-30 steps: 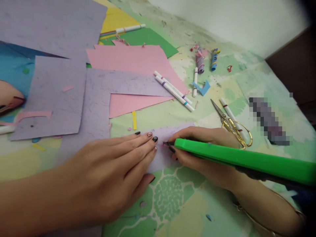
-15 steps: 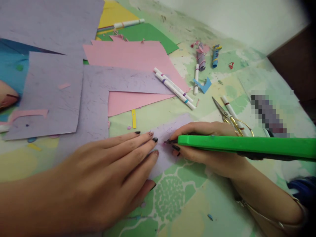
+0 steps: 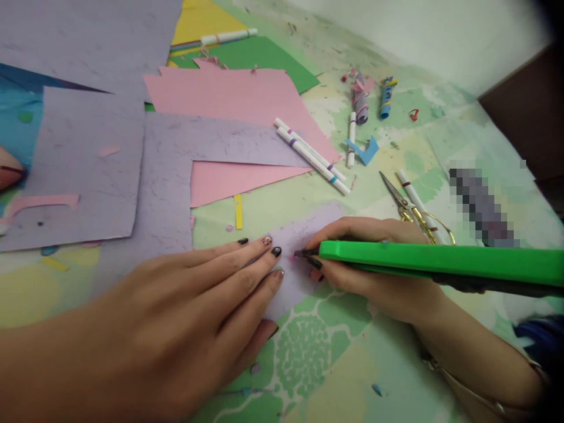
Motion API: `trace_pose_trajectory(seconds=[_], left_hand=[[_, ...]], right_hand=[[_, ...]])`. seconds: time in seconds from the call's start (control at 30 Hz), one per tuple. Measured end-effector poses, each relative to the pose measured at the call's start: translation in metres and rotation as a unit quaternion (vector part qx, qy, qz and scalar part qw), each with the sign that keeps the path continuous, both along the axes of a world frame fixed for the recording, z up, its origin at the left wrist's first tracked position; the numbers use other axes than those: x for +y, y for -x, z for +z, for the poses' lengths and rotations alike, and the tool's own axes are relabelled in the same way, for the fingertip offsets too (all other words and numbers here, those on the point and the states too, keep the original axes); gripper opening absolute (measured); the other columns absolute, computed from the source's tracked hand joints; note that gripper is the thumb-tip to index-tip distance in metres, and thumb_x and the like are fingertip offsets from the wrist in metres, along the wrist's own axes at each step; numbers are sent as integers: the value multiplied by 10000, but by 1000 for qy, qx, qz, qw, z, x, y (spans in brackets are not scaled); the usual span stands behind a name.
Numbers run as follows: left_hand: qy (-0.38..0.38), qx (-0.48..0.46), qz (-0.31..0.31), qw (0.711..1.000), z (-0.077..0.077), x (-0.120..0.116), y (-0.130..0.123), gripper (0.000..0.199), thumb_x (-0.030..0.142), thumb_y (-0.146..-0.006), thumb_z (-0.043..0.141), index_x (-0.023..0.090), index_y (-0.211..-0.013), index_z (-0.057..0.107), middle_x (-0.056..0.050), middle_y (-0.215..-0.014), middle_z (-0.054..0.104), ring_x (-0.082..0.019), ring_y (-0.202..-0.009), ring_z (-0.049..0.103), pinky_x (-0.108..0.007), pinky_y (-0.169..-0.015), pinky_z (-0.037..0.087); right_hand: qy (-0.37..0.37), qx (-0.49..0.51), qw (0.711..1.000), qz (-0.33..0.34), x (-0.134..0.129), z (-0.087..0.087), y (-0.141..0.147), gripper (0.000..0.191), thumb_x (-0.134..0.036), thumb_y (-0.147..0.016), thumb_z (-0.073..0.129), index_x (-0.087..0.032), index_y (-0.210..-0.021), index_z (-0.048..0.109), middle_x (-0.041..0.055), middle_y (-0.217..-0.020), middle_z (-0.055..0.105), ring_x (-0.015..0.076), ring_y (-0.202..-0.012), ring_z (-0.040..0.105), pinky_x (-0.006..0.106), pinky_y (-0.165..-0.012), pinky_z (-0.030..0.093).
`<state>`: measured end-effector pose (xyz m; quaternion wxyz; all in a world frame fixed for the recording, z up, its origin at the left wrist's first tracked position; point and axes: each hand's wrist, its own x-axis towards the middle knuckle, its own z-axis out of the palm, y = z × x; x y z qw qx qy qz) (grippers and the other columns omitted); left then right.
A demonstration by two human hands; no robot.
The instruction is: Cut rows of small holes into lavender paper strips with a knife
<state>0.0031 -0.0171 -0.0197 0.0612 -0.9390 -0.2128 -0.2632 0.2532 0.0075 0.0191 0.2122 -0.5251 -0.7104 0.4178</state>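
A small light purple paper piece [image 3: 286, 294] lies on the patterned tablecloth, between both hands. My left hand [image 3: 198, 311] rests flat across its left part, fingers stretched out and dark nails showing. Over the right part, my right hand [image 3: 374, 258] is closed around a long bright green tool [image 3: 440, 258], whose dark tip touches the paper near a small pinkish mark. Part of the right fingers is hidden behind the tool.
Gold-handled scissors [image 3: 408, 205] and a white marker [image 3: 414, 197] lie behind my right hand. Two markers [image 3: 312, 158] rest on pink and purple sheets [image 3: 167, 141]. Farther back are two small decorated paper rolls [image 3: 385, 98]. Part of another person's hand [image 3: 9, 167] shows at the left edge.
Both hands keep nearly the same place, with the tool tip still on the paper. The sheets at the left appear shifted slightly left in view.
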Motion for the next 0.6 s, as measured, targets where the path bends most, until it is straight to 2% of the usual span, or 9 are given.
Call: trace_pose_trajectory(seconds=[0.23,0.43,0.6], left_hand=[[-2,4,1,1000,-2,-2,2,405,303,-903,655,85,-1245,656,-95,-1302,696,-264,-1295,591,-387,-1171,457],[-21,-2,2,1000,1,0,-2,387,298,-897,657,82,-1219,670,-90,-1259,719,-254,-1221,643,-380,-1087,541],[-5,5,-7,1000,2,-2,3,430,327,-898,622,78,-1247,656,-106,-1273,710,-269,-1208,652,-385,-1011,597]], right_hand=[[-58,1,998,-25,-4,4,13,81,-135,-754,705,-202,-771,748,-38,-680,754,97,-585,676,183,-611,532],[-87,-20,996,-24,-5,7,15,95,-109,-754,690,-189,-760,742,-37,-680,750,85,-584,669,156,-571,504],[-85,-8,996,22,-3,2,5,101,-144,-793,704,-212,-846,756,-38,-766,768,93,-640,687,159,-594,518]])
